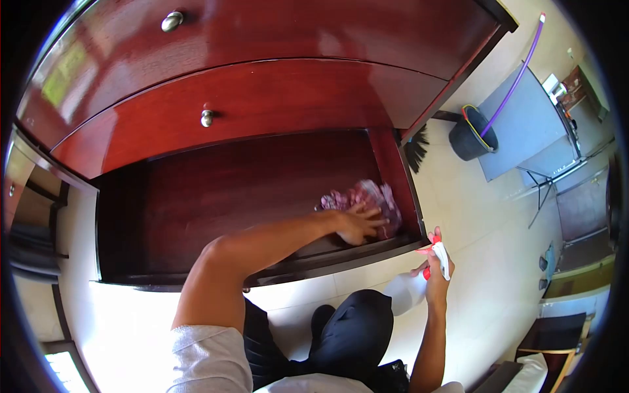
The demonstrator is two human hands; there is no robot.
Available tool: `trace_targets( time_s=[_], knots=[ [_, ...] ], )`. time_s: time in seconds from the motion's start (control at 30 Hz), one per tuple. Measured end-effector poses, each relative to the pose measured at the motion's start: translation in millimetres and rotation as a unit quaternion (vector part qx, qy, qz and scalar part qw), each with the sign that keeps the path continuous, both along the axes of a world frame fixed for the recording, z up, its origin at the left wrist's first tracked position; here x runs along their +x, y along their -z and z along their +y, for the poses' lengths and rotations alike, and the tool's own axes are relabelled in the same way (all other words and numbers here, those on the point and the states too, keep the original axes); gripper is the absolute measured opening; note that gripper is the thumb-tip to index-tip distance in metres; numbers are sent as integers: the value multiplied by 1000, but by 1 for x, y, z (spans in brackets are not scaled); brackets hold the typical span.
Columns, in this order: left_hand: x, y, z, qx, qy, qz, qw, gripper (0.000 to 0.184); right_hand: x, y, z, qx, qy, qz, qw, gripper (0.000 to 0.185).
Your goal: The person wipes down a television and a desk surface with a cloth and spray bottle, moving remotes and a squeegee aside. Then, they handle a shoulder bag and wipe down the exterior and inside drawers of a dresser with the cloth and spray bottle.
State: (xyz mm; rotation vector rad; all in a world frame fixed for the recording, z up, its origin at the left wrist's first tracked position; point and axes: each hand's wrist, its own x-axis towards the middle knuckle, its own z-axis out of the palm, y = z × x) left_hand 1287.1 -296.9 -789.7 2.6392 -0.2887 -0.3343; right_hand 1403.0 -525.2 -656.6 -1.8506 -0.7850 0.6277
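Observation:
Inside the pulled-out dark red drawer (242, 187), my left hand (357, 224) presses a crumpled red-and-white patterned cloth (379, 200) into the front right corner. Its fingers are partly spread over the cloth, which is slightly blurred. Just outside that corner of the drawer, my right hand (438, 278) grips a spray bottle (407, 292) around its neck. The bottle has a white and red trigger head and a pale, see-through body, and it is tilted.
Two closed drawers with metal knobs (207, 118) rise above the open one. At the right stand a black bucket (466, 145) with a purple stick in it and a folding table (524, 118). Dark broom bristles (416, 149) show beside the cabinet. My knees are below the drawer.

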Motion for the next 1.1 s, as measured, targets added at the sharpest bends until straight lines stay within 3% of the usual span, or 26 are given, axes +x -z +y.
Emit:
trace_targets(
  time_s=[0.23, 0.27, 0.33, 0.4, 0.43, 0.53, 0.57, 0.6, 0.63, 0.7, 0.87, 0.97, 1.1],
  knots=[
    [-80, -16, 21, -81, -65, -58, 993, 34, -1, 3, -1, 30, -1, -8, 1000, 50],
    [-97, -16, 27, -88, -90, -128, 984, 22, 2, 4, -3, 37, 1, 16, 999, 47],
    [-136, -26, 45, -159, -194, -50, 967, 17, 9, 16, -7, 33, -9, -9, 999, 45],
    [-185, -55, 45, -232, -421, -43, 876, 20, -1, 18, -2, 56, -15, -39, 998, 45],
    [-208, -110, 37, -199, -507, 30, 838, 21, -2, 23, 1, 69, -12, -77, 995, 45],
    [-282, -151, 13, -122, -519, -104, 839, 18, -7, 37, 6, 95, -2, -158, 983, 46],
    [-303, -161, -4, -7, -532, -166, 830, 19, -6, 39, 7, 97, 2, -164, 982, 46],
    [-318, -185, -23, 52, -552, -136, 821, 23, -6, 41, 8, 98, 6, -170, 981, 46],
    [-337, -182, -35, 112, -562, -168, 802, 36, -7, 40, 10, 90, 13, -148, 985, 47],
    [-369, -182, -70, 203, -629, -157, 734, 41, -10, 30, 17, 74, 26, -107, 991, 47],
    [-399, -167, -121, 182, -723, -97, 660, 47, -18, 21, 25, 57, 22, -144, 988, 51],
    [-404, -160, -131, 220, -711, -114, 658, 51, -17, 19, 23, 29, 22, -130, 991, 56],
    [-400, -143, -138, 257, -767, -105, 579, 48, -16, 25, 22, 45, 27, -137, 989, 59]
  ],
)
